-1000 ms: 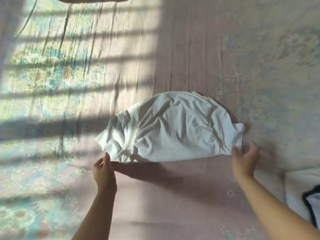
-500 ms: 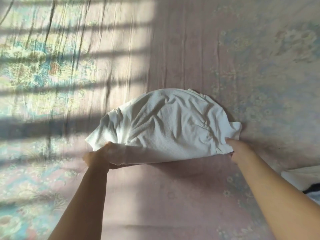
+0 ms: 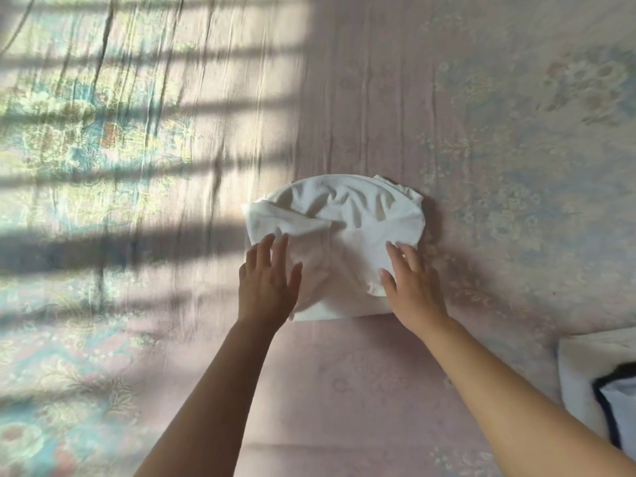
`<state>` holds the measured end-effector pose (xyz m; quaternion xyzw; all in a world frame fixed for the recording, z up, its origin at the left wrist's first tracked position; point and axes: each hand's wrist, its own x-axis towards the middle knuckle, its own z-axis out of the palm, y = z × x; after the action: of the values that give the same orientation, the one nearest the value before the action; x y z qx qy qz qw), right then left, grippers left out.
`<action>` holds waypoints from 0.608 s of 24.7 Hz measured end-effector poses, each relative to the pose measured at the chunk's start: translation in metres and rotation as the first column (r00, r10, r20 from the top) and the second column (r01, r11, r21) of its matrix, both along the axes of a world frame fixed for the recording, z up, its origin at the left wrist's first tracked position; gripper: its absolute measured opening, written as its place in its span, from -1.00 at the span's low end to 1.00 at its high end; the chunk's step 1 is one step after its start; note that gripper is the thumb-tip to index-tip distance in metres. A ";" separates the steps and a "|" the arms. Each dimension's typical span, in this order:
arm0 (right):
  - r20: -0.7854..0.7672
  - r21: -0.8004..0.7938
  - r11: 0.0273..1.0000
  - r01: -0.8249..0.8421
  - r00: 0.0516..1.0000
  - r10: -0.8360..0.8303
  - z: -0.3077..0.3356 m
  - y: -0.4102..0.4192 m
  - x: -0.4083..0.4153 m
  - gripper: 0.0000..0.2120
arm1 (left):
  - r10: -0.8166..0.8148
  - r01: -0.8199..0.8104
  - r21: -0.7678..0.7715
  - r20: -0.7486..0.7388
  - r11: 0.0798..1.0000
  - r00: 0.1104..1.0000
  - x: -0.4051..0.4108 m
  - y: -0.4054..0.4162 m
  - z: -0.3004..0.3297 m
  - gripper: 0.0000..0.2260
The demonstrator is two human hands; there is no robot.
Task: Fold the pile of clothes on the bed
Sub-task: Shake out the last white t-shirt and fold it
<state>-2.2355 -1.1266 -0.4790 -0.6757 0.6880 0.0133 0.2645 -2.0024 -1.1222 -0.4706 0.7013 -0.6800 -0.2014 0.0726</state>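
White garment [image 3: 347, 228] folded over on the bed [image 3: 378, 98], mid-frame on the pink floral bedspread. Left hand [image 3: 266, 280] flat on its left part, fingers [image 3: 272, 249] straight and slightly apart, gripping nothing. Right hand [image 3: 413, 284] flat on the right edge, fingers straight, spread. Top half wrinkled. More white fabric with dark trim [image 3: 599, 394] at lower right, well apart.
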 end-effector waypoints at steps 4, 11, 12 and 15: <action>-0.204 0.351 0.906 -0.235 0.926 0.319 -0.018 0.006 -0.010 -0.39 | -0.450 0.440 0.096 0.235 0.893 0.862 0.020 0.023 -0.027 -0.47; -0.048 0.097 0.940 -0.326 0.942 0.332 -0.015 0.019 0.067 -0.38 | 0.686 -0.589 0.360 -0.466 0.724 0.559 0.006 -0.016 -0.013 -0.63; -0.002 0.147 0.947 -0.286 0.957 0.290 -0.017 0.020 0.077 -0.38 | 0.793 -0.599 0.522 -0.439 0.608 0.423 0.007 -0.024 -0.012 -0.63; 0.324 0.160 0.987 -0.016 0.945 -0.037 -0.012 0.020 0.088 -0.46 | 0.795 -0.486 0.630 -0.503 0.606 0.339 0.014 -0.039 0.000 -0.69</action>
<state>-2.1478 -1.1065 -0.4914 -0.6414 0.6350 -0.0447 0.4283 -1.9880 -1.1612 -0.4707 0.7629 -0.1917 -0.5472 0.2861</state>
